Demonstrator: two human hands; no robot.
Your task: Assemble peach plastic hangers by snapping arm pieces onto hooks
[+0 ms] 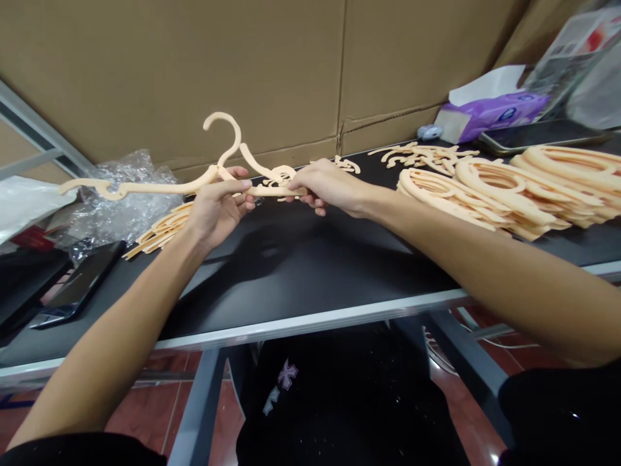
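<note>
Peach plastic fills both hands: the left hand [216, 210] is closed around the hanger [160, 188] just below its hook, thumb on top. The right hand [327, 186] pinches a short bar [272, 191] that meets the hanger at centre frame. The hanger is held above the desk [301, 272], with its one long arm reaching toward the left edge. It looks partly put together, with the hook and one arm on and the other side at the fingers. Much seems left: straight strips [162, 230] lie behind the left hand, stacked loops [509, 188] at right, and small hooks [422, 154] at upper right. No finished hanger shows on the desk.
</note>
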